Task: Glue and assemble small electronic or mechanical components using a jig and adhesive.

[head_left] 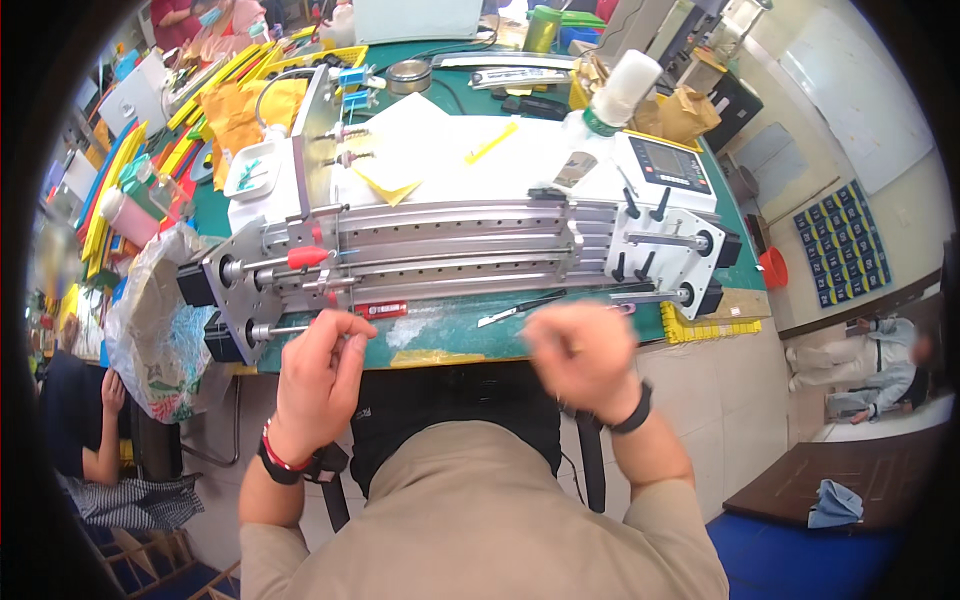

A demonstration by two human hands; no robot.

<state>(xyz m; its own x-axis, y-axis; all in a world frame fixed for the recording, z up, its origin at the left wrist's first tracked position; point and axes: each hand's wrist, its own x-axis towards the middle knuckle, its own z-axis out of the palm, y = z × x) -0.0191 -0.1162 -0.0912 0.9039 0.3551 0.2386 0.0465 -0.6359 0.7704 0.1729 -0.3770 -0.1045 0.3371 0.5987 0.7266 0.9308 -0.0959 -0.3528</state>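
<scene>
A long machine with silver rails (450, 245) lies across the table in front of me. My left hand (325, 372) is at its front left, by the lower rod; the fingers are pinched together, and whatever they hold cannot be made out. Over the table's front edge, my right hand (583, 357) is curled closed and a little blurred, with a small yellowish spot showing between its fingers. Between the hands lie a red-labelled item (381, 310) and a craft knife (520, 308). A red-handled tool (307, 257) rests on the rails.
Behind the machine are white paper sheets (410, 135), a white bottle (622, 95) and a control box with a screen (665, 170). A plastic bag (155, 320) hangs at the table's left edge. A co-worker's arm (100, 440) shows at far left.
</scene>
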